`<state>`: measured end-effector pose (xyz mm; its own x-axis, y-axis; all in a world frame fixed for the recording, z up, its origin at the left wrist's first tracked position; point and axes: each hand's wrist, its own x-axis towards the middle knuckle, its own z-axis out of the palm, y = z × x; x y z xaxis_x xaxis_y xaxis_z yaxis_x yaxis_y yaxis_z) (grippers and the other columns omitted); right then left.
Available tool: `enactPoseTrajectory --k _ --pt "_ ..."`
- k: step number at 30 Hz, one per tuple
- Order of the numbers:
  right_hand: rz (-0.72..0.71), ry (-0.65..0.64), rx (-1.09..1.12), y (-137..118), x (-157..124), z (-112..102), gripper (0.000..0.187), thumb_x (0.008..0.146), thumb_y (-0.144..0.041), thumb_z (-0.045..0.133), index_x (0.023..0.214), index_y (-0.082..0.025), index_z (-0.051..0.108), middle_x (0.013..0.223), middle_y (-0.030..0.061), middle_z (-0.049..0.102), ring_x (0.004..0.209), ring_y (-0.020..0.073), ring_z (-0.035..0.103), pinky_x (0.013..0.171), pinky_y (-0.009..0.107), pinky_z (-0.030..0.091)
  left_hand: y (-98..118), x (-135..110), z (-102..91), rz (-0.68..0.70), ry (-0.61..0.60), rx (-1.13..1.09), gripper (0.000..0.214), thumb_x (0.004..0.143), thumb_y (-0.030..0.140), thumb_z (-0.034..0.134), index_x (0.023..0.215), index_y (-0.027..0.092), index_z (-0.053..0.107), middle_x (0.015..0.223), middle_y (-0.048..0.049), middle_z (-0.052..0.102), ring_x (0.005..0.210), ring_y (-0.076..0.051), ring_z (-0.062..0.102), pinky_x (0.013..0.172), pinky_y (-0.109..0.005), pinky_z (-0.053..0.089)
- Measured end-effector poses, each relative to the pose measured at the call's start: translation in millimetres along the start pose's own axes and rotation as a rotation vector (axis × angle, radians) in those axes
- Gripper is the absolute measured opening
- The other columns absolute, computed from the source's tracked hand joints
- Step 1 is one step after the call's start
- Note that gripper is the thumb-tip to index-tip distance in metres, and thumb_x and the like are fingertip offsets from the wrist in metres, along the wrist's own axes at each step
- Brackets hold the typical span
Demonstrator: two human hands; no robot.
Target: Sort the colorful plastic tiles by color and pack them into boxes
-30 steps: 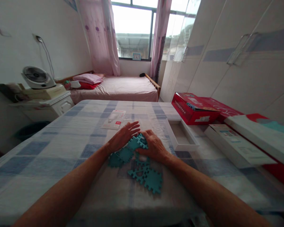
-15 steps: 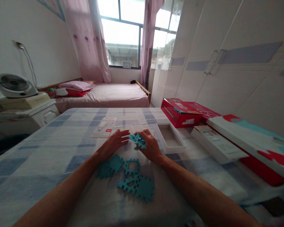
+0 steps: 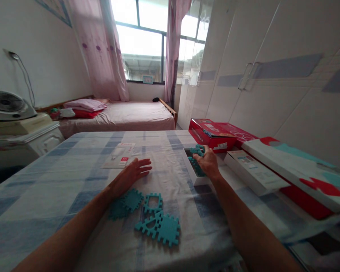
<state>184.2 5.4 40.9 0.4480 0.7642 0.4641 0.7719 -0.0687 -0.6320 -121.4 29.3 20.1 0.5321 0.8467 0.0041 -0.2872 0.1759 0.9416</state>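
My right hand [image 3: 209, 161] is over a small white open box [image 3: 201, 181], its fingers closed on teal notched puzzle pieces [image 3: 197, 150]. More teal pieces [image 3: 196, 166] lie inside the box, partly hidden by that hand. My left hand [image 3: 136, 170] rests low over the tablecloth with its fingers stretched out, holding nothing. Closer to me lie several loose teal pieces: a hollow square frame [image 3: 146, 206], a solid square [image 3: 170, 229] touching a piece with a curved cutout [image 3: 141, 226], and overlapping solid ones [image 3: 132, 200] beside my left forearm.
A flat printed card package [image 3: 117, 158] lies beyond my left hand. To the right stand a red box [image 3: 209, 136], a white lidded box [image 3: 256, 172] and a long white-and-red box [image 3: 294, 173]. The checked tablecloth [image 3: 82, 166] covers the table; a bed [image 3: 136, 113] is behind it.
My right hand has moved right, from beside my left hand to the white box, carrying the teal pieces. Teal pieces now show inside the box. My left hand stays open.
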Motion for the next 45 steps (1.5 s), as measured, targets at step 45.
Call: enactPoseTrajectory --k 45 --pt "-0.893 -1.038 0.052 -73 -109 -6 0.092 0.055 -0.042 0.077 0.137 -0.029 0.038 0.141 0.0096 0.037 0.127 0.0330 0.034 0.102 0.050 0.031 -6 8 -11.2 0.005 -0.042 -0.062 0.049 0.086 0.055 0.044 0.107 0.016 0.066 0.117 -0.0121 0.061 0.108 -0.027 0.055 0.099 -0.043 0.035"
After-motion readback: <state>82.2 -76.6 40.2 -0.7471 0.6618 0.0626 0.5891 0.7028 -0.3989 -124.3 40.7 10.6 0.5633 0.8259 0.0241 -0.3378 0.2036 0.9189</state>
